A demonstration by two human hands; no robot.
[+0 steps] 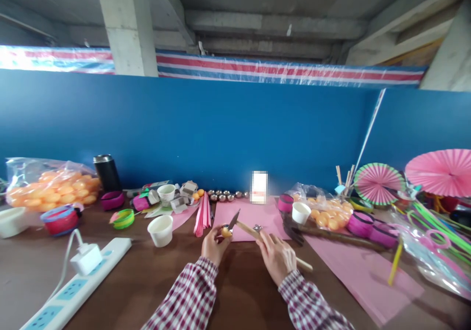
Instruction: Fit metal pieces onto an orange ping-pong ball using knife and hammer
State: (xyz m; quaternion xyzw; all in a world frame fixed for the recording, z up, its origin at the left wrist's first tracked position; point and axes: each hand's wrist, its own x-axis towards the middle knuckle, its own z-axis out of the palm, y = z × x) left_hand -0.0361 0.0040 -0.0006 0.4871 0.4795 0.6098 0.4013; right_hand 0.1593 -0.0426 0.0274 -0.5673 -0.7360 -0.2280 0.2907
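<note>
My left hand (214,247) pinches a small round yellowish ball (226,232), its fingertips curled about it. Fingers wrapped, my right hand (277,257) grips a wooden-handled hammer (248,230). The hammer's dark pointed head (233,219) is at or just above the ball; whether they touch is unclear. A small shiny silver piece (257,227) lies on the pink sheet (239,212) just beyond my right fingertips. Behind the sheet runs a row of silver balls (222,196).
On the left are a power strip (88,283), white cup (160,231), bagged orange balls (55,190) and black flask (106,173). Right of the hands lie a dark-headed hammer (331,234), more orange balls (331,213), purple tape rolls (360,223) and another pink sheet (360,271).
</note>
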